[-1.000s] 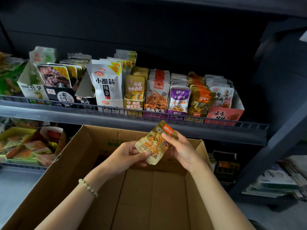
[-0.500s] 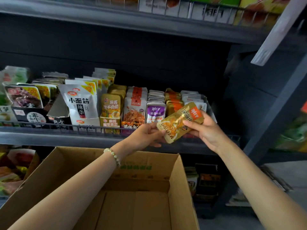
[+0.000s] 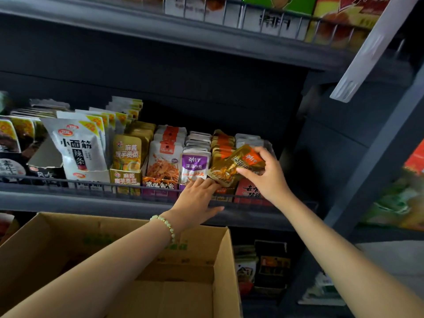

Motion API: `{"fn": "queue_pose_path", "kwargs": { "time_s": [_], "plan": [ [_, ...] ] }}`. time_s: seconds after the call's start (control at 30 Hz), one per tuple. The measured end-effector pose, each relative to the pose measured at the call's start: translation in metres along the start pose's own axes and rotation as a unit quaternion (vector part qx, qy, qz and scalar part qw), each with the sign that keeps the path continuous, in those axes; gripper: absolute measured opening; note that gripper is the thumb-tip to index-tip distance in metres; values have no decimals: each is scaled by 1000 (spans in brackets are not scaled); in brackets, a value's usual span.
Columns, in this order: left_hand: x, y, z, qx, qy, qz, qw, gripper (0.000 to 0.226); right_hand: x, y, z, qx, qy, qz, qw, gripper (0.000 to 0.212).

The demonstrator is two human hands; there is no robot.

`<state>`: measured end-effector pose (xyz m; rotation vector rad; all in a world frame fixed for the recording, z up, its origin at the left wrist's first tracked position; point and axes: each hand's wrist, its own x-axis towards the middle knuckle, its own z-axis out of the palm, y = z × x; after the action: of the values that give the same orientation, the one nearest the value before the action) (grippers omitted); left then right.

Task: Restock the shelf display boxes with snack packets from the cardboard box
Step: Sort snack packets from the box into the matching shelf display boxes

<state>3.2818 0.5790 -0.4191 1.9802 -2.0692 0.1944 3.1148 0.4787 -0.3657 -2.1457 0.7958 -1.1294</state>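
Observation:
My right hand (image 3: 266, 177) grips a gold snack packet (image 3: 231, 166) with an orange corner, tilted in front of the row of matching gold packets (image 3: 223, 143) in their display box on the middle shelf. My left hand (image 3: 197, 200) reaches to the packet's lower left edge with fingers stretched out, fingertips touching it near the shelf rail. The open cardboard box (image 3: 199, 246) sits below and in front of the shelf; the part of its inside that shows holds no packets.
Display boxes of purple packets (image 3: 195, 164), white and orange packets (image 3: 164, 161), yellow packets (image 3: 127, 154) and large white packets (image 3: 79, 150) fill the shelf to the left. A wire rail (image 3: 91, 187) runs along the shelf front. Another stocked shelf (image 3: 252, 17) hangs overhead.
Both hands have lifted the gold packet from above the cardboard box up and right to the shelf's gold row. The view has tilted upward.

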Motion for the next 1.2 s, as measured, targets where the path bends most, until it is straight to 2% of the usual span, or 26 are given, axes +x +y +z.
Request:
{"fn": "queue_pose_path", "kwargs": {
  "time_s": [0.1,0.43,0.6,0.7,0.8,1.0,1.2],
  "plan": [
    [2,-1,0,-8,8,1,1000,61,1,0,0,-43,-11,0,999,58],
    [-1,-7,3,-38,9,-5,999,61,10,-19,-8,-191,-98,-78,974,47],
    [-5,-9,5,-53,3,-8,999,63,-5,-5,-1,-152,-47,-28,987,52],
    [-5,-6,4,-48,7,-4,999,64,-3,1,-5,-147,-72,-8,986,56],
    [-4,-5,4,-49,10,-3,999,63,13,-8,-13,-215,-119,-33,969,59],
    [-3,-5,3,-52,17,-4,999,63,44,-24,-11,-346,-218,-69,910,58],
    [-2,-8,2,-40,19,-5,999,61,51,-31,-6,-388,-235,-85,887,60]
  ]
}}
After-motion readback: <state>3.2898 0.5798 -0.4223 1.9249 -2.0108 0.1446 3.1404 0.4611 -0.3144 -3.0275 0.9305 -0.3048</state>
